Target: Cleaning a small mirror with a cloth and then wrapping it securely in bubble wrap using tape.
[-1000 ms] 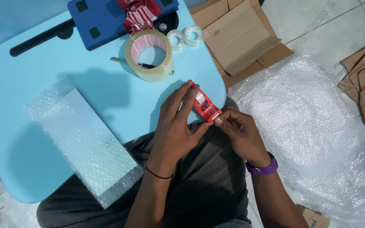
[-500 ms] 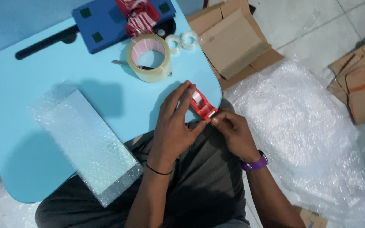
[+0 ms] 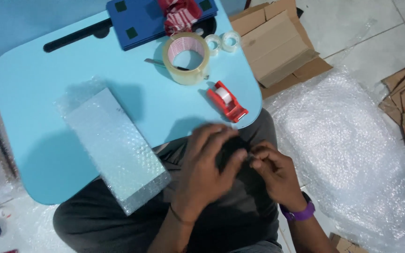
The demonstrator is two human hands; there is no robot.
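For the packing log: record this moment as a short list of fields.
setting: light blue lap table over the person's legs
left hand: over lap, fingertips meeting right hand's
right hand: pinching something too small and blurred to tell
red tape dispenser: lying on table near edge, apart from both hands
big tape roll: on table behind dispenser
bubble-wrapped box: overhanging table's near edge
floor: bubble wrap sheet, flat cardboard

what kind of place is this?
Likely a home packing spot on the floor: a bubble-wrapped box and tape roll on a low blue table, flattened cardboard and bubble wrap on tiles.
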